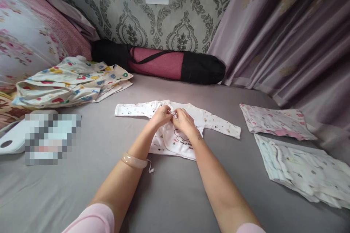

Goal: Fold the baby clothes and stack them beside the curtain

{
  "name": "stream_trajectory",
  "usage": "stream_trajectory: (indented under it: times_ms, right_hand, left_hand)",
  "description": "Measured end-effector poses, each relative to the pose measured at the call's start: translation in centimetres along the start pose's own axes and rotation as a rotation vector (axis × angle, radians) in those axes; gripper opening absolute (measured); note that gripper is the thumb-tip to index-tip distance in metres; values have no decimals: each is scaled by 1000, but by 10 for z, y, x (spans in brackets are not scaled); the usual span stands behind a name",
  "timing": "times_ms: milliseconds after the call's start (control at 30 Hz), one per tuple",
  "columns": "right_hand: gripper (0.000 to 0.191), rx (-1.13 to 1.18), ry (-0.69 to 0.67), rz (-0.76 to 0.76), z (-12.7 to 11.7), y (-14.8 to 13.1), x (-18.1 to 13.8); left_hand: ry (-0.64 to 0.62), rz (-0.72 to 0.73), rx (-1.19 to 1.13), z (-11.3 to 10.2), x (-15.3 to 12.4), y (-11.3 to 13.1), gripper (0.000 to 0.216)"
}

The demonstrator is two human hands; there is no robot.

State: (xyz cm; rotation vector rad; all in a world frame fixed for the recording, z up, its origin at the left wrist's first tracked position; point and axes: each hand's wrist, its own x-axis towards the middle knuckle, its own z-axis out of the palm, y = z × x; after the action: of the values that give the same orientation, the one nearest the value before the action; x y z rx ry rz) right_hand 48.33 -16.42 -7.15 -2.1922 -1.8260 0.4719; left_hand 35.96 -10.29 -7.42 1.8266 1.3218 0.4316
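Observation:
A small white baby wrap shirt point(186, 108) lies flat on the grey sheet, sleeves spread to both sides, with small prints and lettering on its front. At its upper middle, white tie strings point(174, 114) run between my fingers. My left hand point(162, 115) is closed in a pinch on the strings. Right beside it, my right hand point(184, 121) also pinches them, and its fingers partly hide the strings. Another white string point(151, 167) sticks out below the shirt's hem, next to the bangle point(133, 160) on my left wrist.
Folded baby clothes, one pink-printed point(276, 121) and one pale stack point(306, 169), lie at the right. A patterned cloth point(73, 82) is heaped at the left, above a white board-like object point(16, 136) and a blurred-out item point(54, 140). A black-and-pink long bag point(158, 63) lies along the wall.

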Motion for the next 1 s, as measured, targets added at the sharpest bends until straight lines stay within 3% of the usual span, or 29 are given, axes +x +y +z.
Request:
stream_trajectory:
  times_ms: [200,300,433,567,633,733,833,933,1000]
  right_hand:
    - [44,-37,-67,-57,-6,-4,-8]
    - [57,35,-105,-59,-9,-1,-8]
    - [63,252,-145,-88,-17,16,0]
    - [36,351,9,-26,-24,31,6]
    - [27,319,88,-19,-21,31,6]
    - [21,303,47,-116,-11,26,2]
    - [30,265,-39,-186,-8,22,1]
    - [27,208,-127,-180,-20,18,5]
    - [28,104,-103,-161,-29,11,10]
  left_hand:
    - [-13,-23,31,-7,-3,-3,32]
    - [46,-2,106,-16,-1,-6,28]
    - [286,-88,301,-43,-1,-21,31]
    - [621,-348,442,-72,-5,-47,39]
    - [698,-492,428,-82,-7,-59,42]
    - [709,-601,394,-90,-8,-71,43]
    - [714,-610,386,-94,-5,-77,42]
    - [670,-632,317,-99,-1,-82,39]
    - [616,-645,255,-104,3,-86,34]
